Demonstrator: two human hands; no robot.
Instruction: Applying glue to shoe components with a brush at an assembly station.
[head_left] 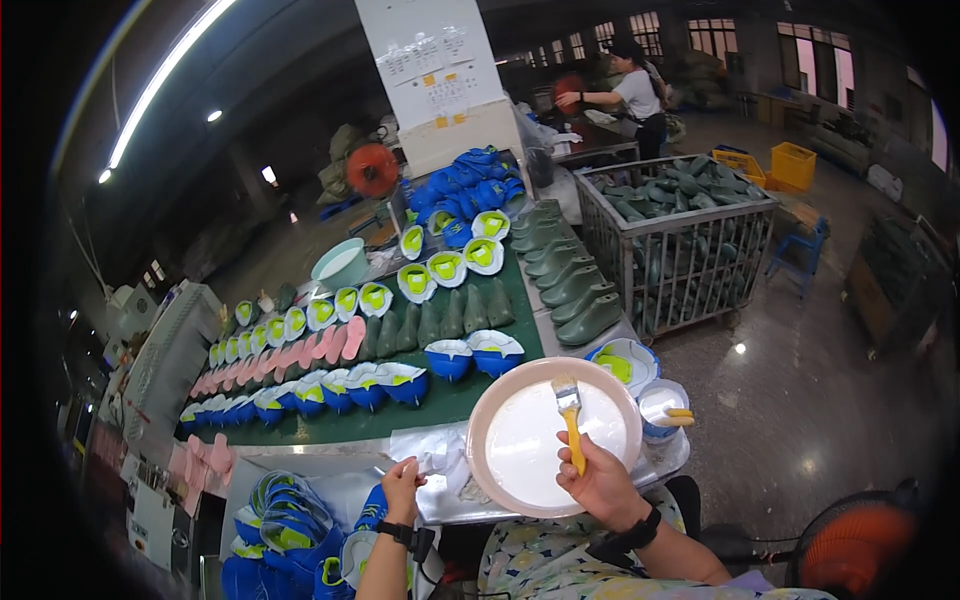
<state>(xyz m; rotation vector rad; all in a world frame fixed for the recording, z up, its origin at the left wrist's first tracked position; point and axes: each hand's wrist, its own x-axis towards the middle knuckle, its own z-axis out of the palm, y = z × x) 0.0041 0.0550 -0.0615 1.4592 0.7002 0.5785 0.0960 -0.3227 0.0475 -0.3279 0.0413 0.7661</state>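
The right hand is gripping a yellow-handled paintbrush, fingers wrapped tight around the handle, and the bristles are sitting over the white liquid in a big pink basin at the near edge of the table. The left hand is reaching down over a blue shoe piece just below the table edge; it's curled, but honestly I can't tell if it's actually holding it, since the fingers are mostly hiding behind the knuckles. A crate of blue pieces is getting cut off at the bottom-left. Further back, rows of blue-and-yellow shoe uppers are lying on the green table, and dark green soles are lining the right edge, blurring in the distance.
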